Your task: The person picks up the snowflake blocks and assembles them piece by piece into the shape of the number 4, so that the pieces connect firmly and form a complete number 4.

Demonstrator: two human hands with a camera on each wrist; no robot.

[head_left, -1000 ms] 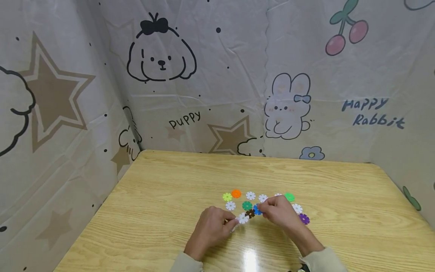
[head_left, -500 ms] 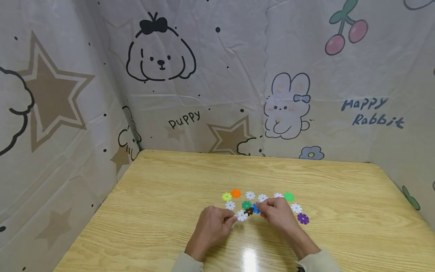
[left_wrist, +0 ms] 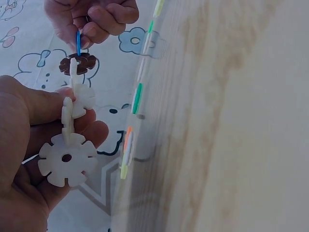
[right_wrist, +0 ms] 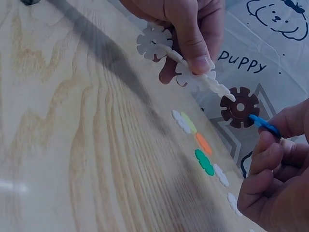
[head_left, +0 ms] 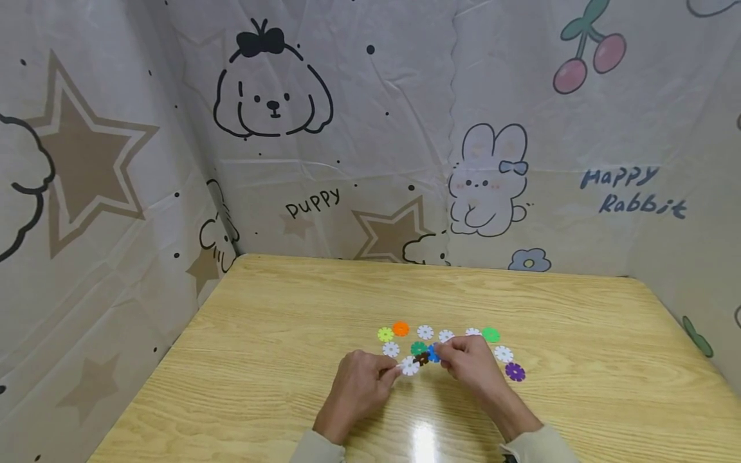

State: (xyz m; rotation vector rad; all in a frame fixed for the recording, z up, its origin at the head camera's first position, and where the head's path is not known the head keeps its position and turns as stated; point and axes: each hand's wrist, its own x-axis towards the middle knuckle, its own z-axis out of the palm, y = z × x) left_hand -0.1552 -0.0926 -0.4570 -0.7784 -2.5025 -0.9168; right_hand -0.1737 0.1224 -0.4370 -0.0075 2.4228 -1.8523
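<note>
My left hand (head_left: 361,386) pinches a chain of interlocked white snowflake discs (left_wrist: 67,174) between thumb and fingers. In the left wrist view some of these discs face the camera and others stand edge-on. A brown snowflake disc (right_wrist: 229,104) joins the far end of the white chain. Slotted at the brown disc's rim is a blue snowflake disc (right_wrist: 264,125), which my right hand (head_left: 477,370) pinches. The chain spans both hands, raised off the table. Fingers hide part of the blue disc and of the white ones.
Loose snowflake discs lie flat on the wooden table (head_left: 289,308) beyond the hands: yellow (head_left: 385,334), orange (head_left: 401,328), dark green (head_left: 419,348), light green (head_left: 491,334), purple (head_left: 514,372) and several white ones (head_left: 503,354). A printed curtain (head_left: 370,128) surrounds the table's back and sides.
Both hands keep their grips. The chain has risen slightly and tilted a little, and a white piece seen below the left fingertips a second ago is now out of sight.
</note>
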